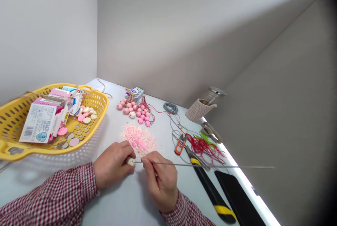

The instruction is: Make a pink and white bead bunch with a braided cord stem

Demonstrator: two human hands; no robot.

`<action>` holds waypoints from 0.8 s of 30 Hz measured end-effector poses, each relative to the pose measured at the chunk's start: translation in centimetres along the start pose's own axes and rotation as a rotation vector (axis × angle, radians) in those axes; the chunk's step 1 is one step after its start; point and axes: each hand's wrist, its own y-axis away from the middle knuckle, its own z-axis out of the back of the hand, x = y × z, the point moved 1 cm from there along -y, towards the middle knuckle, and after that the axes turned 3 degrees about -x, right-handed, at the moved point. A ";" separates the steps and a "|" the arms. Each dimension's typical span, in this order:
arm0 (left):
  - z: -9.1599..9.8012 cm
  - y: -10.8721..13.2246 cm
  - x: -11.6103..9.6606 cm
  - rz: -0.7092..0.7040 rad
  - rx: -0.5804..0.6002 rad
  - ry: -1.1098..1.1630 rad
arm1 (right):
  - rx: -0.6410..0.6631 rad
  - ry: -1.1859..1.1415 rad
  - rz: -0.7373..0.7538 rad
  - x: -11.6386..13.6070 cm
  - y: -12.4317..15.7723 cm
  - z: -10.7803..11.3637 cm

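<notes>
Between the thumb and fingers of my left hand (115, 164) sits a small white ball (131, 161), partly hidden by the fingers. My right hand (161, 178) pinches a long thin metal rod (210, 165) close to its left end. That end meets the ball's right side; how deep it goes in, I cannot tell. The rod's free length reaches far right, past the table edge. Pink and white shavings (139, 140) lie heaped just beyond both hands. Behind them rest several pink beads (131, 105) on red strings, with one white bead (132, 114) among them.
At left stands a yellow basket (101, 117) with boxes (39, 122) and pink and white discs (86, 120). To the right lie orange snips (180, 145), red cord (204, 145), black-and-yellow handled pliers (210, 187) and a black phone-like slab (237, 198). A covered glass jar (202, 106) stands near the wall.
</notes>
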 end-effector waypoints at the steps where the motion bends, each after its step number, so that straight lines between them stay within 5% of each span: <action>1: 0.0 0.0 0.0 0.008 0.002 -0.004 | 0.010 -0.002 0.006 -0.1 0.1 -0.1; 20: -0.3 0.1 0.4 -0.003 -0.004 -0.037 | 0.175 0.072 -0.012 -0.1 0.4 -1.9; 24: -0.3 0.1 0.4 -0.006 -0.006 -0.042 | 0.124 0.059 0.000 0.2 0.3 -1.4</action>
